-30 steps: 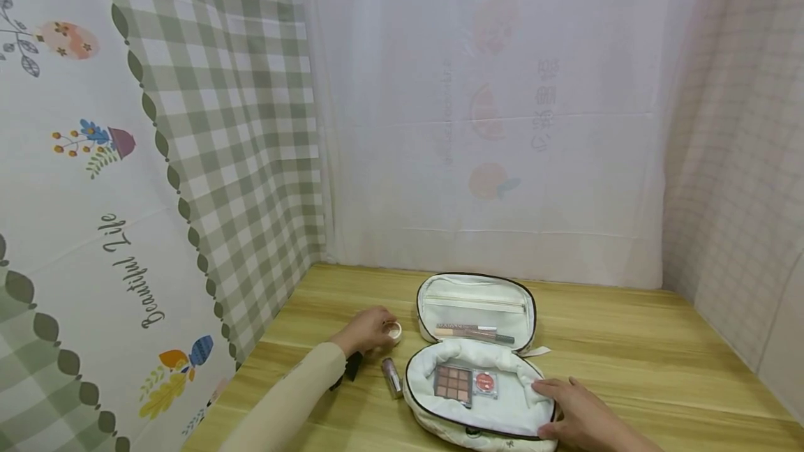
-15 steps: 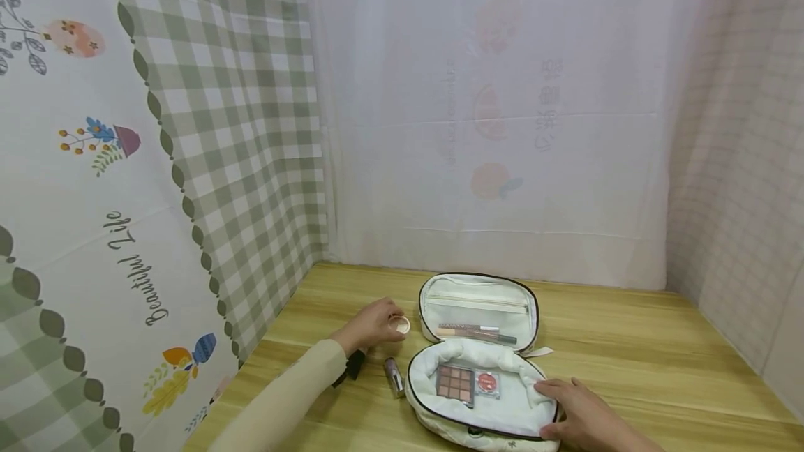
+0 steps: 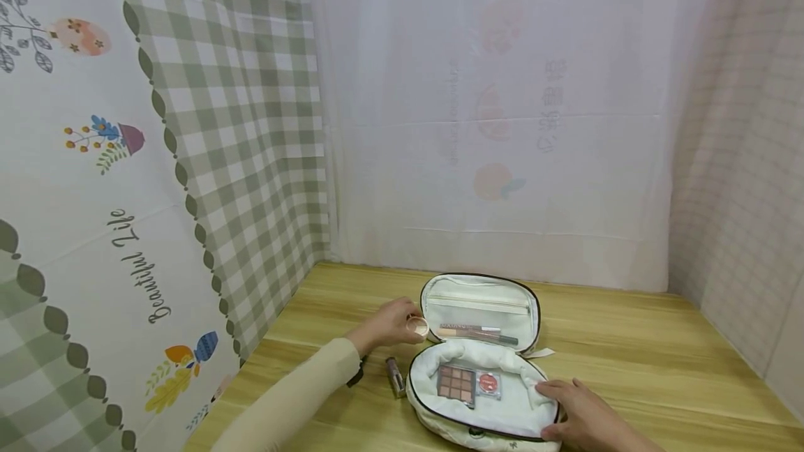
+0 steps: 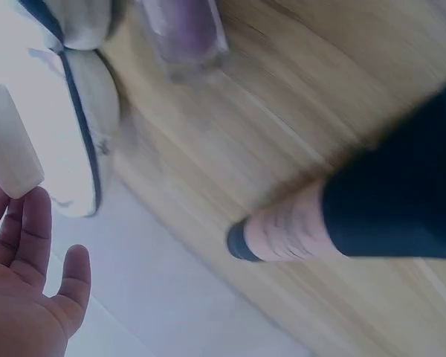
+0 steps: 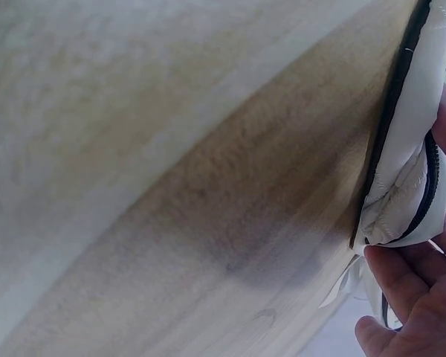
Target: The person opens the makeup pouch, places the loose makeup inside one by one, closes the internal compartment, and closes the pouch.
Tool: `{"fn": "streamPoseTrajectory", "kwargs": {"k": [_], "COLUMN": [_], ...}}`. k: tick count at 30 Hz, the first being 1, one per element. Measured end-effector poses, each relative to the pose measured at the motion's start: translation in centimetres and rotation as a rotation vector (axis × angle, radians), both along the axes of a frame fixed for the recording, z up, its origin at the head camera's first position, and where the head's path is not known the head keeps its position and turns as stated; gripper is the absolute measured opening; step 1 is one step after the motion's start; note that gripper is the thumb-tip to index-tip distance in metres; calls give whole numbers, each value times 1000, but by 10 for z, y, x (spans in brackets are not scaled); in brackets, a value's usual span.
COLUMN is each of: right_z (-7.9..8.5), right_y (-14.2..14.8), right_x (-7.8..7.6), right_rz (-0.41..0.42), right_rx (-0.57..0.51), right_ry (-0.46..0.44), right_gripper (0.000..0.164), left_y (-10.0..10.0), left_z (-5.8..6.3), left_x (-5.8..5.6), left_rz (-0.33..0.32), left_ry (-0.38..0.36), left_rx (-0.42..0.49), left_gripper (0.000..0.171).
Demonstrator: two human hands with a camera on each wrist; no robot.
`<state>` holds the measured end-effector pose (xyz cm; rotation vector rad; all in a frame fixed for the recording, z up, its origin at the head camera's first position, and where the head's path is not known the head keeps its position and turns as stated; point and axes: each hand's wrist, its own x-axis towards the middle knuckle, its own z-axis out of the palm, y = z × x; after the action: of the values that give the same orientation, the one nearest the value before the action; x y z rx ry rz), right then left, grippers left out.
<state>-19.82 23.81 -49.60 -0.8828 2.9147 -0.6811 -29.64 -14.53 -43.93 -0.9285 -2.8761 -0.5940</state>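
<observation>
Round case [image 3: 417, 328] is pinched in my left hand [image 3: 388, 325] beside the open white bag [image 3: 435, 426] on the counter [image 3: 628, 354], as my right hand [image 3: 581, 411] grips the bag's side.

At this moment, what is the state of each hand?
Left hand: holding a small round container.
Right hand: gripping the side of the open bag.

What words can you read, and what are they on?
"Beautiful Life": on the green-and-white checked fabric cloth.
Too faint: two lines of writing on the thin white fabric curtain.
Too small: letters on the slim brown tube.
Too small: letters on the round red makeup pan.
Too blurred: marks on the pink-and-black tapered tube.
</observation>
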Motion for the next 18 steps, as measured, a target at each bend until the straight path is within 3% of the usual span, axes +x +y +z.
{"fn": "streamPoseTrajectory", "kwargs": {"k": [7, 18], "right_z": [0, 2], "right_y": [0, -1], "right_x": [0, 1], "right_rz": [-5, -11], "right_rx": [2, 3], "right_ry": [2, -28], "right_gripper": [66, 68], "left_y": [21, 57], "left_z": [2, 1], "left_x": [3, 11], "left_rz": [-5, -62], "left_ry": [-8, -42], "left_rx": [-14, 9], "left_gripper": [45, 43]}}
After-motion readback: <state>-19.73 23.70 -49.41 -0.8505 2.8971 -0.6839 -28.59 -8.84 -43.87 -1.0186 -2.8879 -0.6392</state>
